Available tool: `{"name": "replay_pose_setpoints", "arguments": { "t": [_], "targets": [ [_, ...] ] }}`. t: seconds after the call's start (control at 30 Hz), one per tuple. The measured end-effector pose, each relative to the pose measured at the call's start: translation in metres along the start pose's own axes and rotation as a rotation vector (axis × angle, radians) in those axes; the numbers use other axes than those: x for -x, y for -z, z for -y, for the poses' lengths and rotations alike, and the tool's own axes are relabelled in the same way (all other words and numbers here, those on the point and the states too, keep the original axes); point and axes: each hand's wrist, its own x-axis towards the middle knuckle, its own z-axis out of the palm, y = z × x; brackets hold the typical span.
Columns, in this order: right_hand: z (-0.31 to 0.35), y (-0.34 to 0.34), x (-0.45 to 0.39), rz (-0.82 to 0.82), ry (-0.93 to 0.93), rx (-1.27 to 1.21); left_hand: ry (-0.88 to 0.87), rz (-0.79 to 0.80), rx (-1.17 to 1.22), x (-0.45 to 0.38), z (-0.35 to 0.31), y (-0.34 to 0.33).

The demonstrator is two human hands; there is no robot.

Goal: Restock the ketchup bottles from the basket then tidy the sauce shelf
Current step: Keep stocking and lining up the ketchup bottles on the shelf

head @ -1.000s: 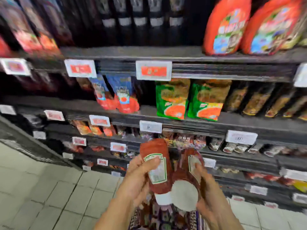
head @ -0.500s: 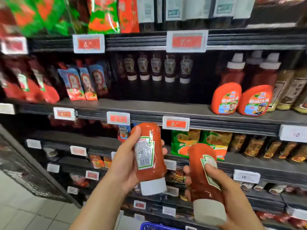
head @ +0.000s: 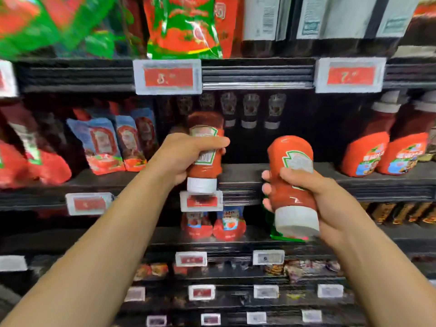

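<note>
Two ketchup bottles [head: 204, 149] [head: 291, 182], each hand [head: 181, 156] [head: 328, 199] clamped on one; shelf [head: 259, 175] bottle row [head: 250, 112] behind.

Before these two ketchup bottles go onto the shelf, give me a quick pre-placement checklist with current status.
1. Left hand grips the left bottle: ok.
2. Right hand grips the right bottle: ok.
3. Both bottles cap-down like the back row: ok.
4. Open shelf space in front of that row: ok.
5. Left bottle already resting on the shelf: cannot tell.
6. Price tag matches: cannot tell, blurred.
</note>
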Motion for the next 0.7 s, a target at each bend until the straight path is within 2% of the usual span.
{"name": "replay_pose_setpoints", "arguments": {
  "t": [0.1, 0.23, 0.43, 0.53, 0.7],
  "targets": [
    [-0.005, -0.011, -0.022, -0.032, 0.016, -0.005, 0.009, -0.067, -0.029, -0.035, -0.003, 0.012],
    [-0.008, -0.026, -0.048, -0.049, 0.054, 0.003, -0.071, -0.082, -0.091, -0.071, -0.007, 0.029],
    [-0.015, -0.042, -0.086, -0.072, 0.076, 0.042, -0.143, -0.171, -0.041, -0.105, 0.002, 0.038],
    [-0.018, -0.045, -0.104, -0.126, 0.085, 0.077, -0.238, -0.288, -0.112, -0.114, 0.008, 0.039],
    [-0.016, -0.044, -0.140, -0.259, 0.124, 0.186, -0.436, -0.373, -0.264, -0.125, 0.008, 0.041]
  ]
}}
